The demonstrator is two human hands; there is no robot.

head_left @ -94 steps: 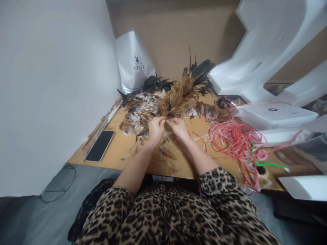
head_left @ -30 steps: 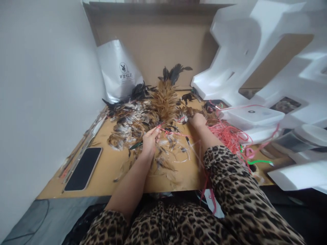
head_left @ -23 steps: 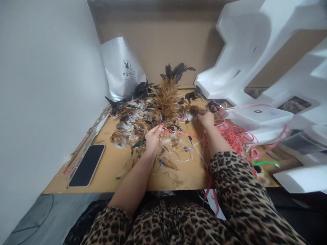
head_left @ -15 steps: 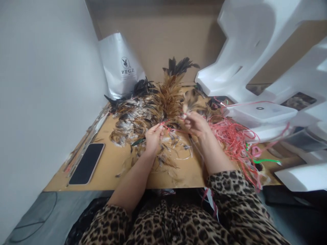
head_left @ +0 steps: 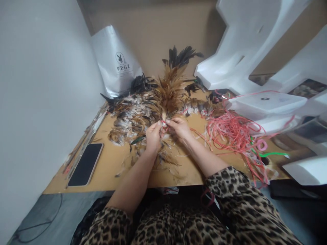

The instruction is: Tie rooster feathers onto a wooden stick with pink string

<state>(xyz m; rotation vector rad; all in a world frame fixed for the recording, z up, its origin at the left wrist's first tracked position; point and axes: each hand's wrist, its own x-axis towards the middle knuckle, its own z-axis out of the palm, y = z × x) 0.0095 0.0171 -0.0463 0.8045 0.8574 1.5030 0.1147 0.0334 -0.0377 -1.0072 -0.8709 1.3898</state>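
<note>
My left hand [head_left: 154, 135] is closed in a pinch on red string at the base of a tall feather plume [head_left: 170, 86], brown with black tips at the far end. My right hand [head_left: 181, 128] meets it there, fingertips closed on the pale, red-bound base of a small feather tuft [head_left: 164, 116]. The tuft lies over the plume's lower end. Fingers hide most of the string between them. A dark green feather [head_left: 138, 140] lies beside my left hand.
Loose feathers [head_left: 129, 117] are heaped on the left, with bound tufts [head_left: 199, 108] on the right. A tangle of red string [head_left: 230, 132] lies right of my hands. A phone [head_left: 86, 164], a silver bag [head_left: 116, 64] and white foam pieces [head_left: 267, 102] stand around the tabletop [head_left: 189, 173].
My right hand has moved left and down with the small tuft, from apart to touching my left hand at the plume's base. The left hand has barely moved. The view has shifted slightly.
</note>
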